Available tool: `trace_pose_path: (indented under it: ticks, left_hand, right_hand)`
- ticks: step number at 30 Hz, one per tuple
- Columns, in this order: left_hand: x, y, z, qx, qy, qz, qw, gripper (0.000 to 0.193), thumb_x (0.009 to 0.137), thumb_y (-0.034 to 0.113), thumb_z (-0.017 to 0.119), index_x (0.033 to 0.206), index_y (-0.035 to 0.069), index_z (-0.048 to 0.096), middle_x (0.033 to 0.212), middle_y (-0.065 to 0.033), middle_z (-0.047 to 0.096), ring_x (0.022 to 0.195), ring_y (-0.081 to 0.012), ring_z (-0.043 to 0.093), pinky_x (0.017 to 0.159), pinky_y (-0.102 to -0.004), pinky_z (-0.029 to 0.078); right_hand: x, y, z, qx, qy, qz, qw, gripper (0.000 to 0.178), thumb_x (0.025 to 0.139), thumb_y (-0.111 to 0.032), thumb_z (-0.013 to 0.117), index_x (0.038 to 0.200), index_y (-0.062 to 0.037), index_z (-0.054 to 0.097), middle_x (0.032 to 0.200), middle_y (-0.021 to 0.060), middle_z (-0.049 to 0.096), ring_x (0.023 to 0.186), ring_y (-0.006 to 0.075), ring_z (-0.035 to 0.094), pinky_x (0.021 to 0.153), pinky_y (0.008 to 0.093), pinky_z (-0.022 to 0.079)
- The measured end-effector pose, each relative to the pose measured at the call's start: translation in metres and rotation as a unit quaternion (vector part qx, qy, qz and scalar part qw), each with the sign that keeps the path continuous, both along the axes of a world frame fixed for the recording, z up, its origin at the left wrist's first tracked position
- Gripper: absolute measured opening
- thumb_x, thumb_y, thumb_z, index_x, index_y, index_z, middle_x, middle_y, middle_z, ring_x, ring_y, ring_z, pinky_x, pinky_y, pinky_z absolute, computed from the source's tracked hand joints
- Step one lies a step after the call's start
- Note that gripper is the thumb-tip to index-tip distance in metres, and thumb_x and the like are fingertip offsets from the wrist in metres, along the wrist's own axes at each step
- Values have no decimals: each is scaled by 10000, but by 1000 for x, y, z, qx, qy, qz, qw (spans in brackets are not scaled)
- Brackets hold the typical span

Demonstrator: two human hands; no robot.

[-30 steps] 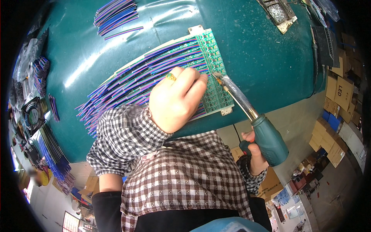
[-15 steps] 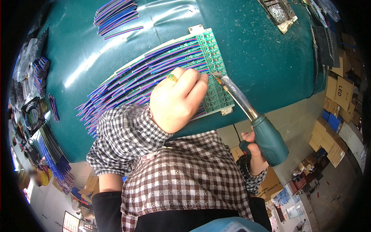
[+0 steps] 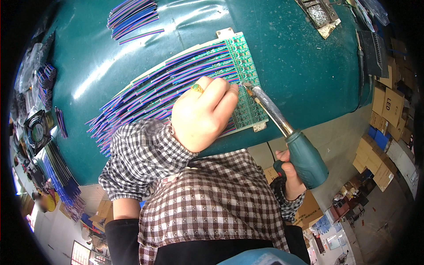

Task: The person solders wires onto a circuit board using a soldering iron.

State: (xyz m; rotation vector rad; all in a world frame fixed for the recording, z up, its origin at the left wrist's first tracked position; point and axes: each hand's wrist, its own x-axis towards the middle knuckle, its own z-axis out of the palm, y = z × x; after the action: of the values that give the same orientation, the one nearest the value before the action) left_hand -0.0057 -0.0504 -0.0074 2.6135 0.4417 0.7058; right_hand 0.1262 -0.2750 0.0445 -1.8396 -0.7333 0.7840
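Observation:
A green circuit board panel (image 3: 247, 62) lies on the table, with rows of ribbon wires (image 3: 176, 70) in blue, red and black fanning out to its left. Over the wires, close to the panel's pads, my left hand (image 3: 205, 114) is closed, knuckles up; its fingertips and whatever they pinch are hidden. A ring (image 3: 197, 88) sits on one of its fingers. My right hand (image 3: 292, 179) grips a soldering gun (image 3: 308, 159) by its dark green handle. The gun's metal barrel slants up and left, and its tip meets the panel just right of my left fingertips.
A bundle of ribbon wires (image 3: 132, 17) lies at the table's far side. At the far right stands a metal tray (image 3: 319, 17) with greyish residue. A small fan (image 3: 38, 130) and more wire bundles (image 3: 62, 181) are at the left edge. Cardboard boxes (image 3: 391, 106) stand beyond the right side.
The soldering gun's handle has shifted very slightly to the left with my right hand, its tip still at the panel. My left hand stays in place.

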Motion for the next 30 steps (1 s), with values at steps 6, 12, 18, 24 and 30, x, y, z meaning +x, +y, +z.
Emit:
trace_pose_path:
  ticks: [6, 12, 18, 24, 30]
  left_hand:
    - [0, -1, 4, -19, 6, 3, 1000, 274, 654, 26, 634, 925, -8, 626, 809, -66, 531, 693, -201, 540, 594, -292, 470]
    - [1, -1, 2, -18, 2, 8, 1000, 269, 653, 24, 634, 920, -4, 626, 803, -65, 528, 691, -202, 540, 590, -293, 468]
    - [1, 1, -1, -7, -7, 3, 1000, 263, 650, 77, 606, 905, 11, 606, 770, -56, 481, 691, -195, 523, 567, -290, 459]
    - [2, 1, 1, -15, -19, 12, 1000, 193, 693, 60, 632, 880, 20, 604, 754, -53, 482, 668, -193, 516, 559, -287, 455]
    - [3, 2, 0, -22, -24, 6, 999, 182, 689, 48, 639, 867, 21, 606, 743, -51, 484, 662, -191, 518, 558, -289, 455]
  right_hand:
    - [-5, 5, 5, 16, 1, -39, 999, 492, 817, -262, 717, 1080, 108, 528, 845, 125, 584, 752, 224, 594, 720, 385, 547]
    - [-5, 8, 11, 23, -1, -35, 999, 517, 824, -297, 707, 1097, 107, 532, 883, 139, 612, 766, 239, 617, 734, 375, 551]
    - [-7, 15, 13, 1, 28, -56, 998, 518, 813, -358, 708, 1046, 85, 577, 918, 152, 632, 803, 252, 639, 733, 350, 560]
    - [-5, 7, 10, 4, 13, -54, 998, 535, 808, -363, 711, 1052, 92, 572, 878, 134, 614, 771, 235, 622, 729, 359, 560]
    - [-8, 11, 11, 16, 44, -52, 998, 514, 822, -321, 703, 1060, 106, 544, 852, 130, 589, 737, 214, 589, 718, 372, 549]
